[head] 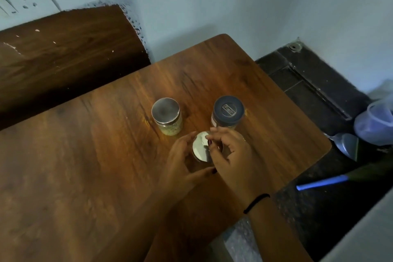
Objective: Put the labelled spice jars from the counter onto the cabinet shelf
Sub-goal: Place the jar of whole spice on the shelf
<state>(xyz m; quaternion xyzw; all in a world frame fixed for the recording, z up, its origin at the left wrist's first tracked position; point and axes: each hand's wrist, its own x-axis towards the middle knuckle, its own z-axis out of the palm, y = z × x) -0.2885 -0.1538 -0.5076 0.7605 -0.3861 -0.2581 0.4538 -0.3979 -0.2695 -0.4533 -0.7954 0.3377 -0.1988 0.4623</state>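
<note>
No text is legible; the dark blue round plastic lid (228,110) just beyond the right hand (230,153) bears an unreadable embossed rectangular mark.

Switch plate (12,4) top L; blue jug (374,121) far R, blue handle (321,183) below.

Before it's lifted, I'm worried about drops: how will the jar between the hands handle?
The jar looks like rigid glass, so probably breakable if dropped. Its shiny steel lid may be slick, so gripping the body, as the left hand does, seems safer. It's squat and upright on the counter, so unlikely to tip.
</note>
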